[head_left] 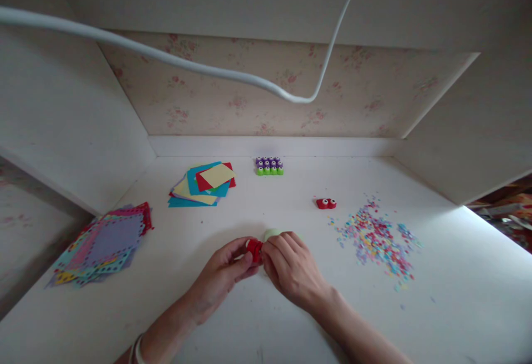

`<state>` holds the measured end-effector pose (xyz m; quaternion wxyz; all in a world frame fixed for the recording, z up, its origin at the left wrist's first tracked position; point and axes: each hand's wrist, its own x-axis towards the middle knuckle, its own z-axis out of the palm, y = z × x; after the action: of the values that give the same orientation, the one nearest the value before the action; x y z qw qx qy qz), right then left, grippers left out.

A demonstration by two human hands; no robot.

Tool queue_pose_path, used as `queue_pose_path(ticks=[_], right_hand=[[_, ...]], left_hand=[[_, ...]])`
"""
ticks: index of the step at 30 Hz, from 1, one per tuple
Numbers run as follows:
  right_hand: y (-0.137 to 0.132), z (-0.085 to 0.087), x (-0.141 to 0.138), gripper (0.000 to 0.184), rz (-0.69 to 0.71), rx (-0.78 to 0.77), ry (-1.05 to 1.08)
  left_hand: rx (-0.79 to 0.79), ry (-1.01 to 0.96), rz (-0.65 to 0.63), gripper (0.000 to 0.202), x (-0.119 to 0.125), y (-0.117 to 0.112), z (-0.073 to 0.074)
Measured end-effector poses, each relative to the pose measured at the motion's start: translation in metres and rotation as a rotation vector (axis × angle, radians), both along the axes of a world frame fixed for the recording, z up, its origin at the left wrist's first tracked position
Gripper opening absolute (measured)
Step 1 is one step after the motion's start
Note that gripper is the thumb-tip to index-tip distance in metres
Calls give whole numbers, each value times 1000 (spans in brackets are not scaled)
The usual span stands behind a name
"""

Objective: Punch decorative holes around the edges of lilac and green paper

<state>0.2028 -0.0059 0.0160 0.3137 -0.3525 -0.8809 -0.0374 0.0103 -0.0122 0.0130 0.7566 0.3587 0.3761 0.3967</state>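
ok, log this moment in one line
left hand: holds red piece; right hand: fingers at red piece; pale green item: partly behind right hand; confetti: right of hands

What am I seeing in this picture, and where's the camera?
There's no machine here, just a person's two bare hands. One camera, worn on the head, looks forward and down. The left hand holds a small shiny red object with a white spot; the right hand meets it, partly hiding a pale green piece. On the white tabletop, left to right: multicoloured sheets with dotted edges, a stack of plain coloured paper, purple and green objects with eye-like dots, a red eyed pair, and scattered multicoloured confetti.
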Motion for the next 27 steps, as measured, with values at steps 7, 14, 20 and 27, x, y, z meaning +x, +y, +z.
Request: queue_pose_path(ticks=[7, 14, 20, 27], right_hand=[[2, 1, 6, 6, -35, -2, 92], [22, 12, 67, 15, -564, 3, 98], [26, 11, 141, 22, -1106, -266, -113], [16, 13, 108, 22, -672, -335, 318]], left_hand=[[-104, -24, 94, 36, -6, 1, -1], [-196, -62, 82, 48, -9, -1, 4], [-145, -36, 46, 48, -8, -3, 5], [134, 230, -25, 57, -4, -2, -7]])
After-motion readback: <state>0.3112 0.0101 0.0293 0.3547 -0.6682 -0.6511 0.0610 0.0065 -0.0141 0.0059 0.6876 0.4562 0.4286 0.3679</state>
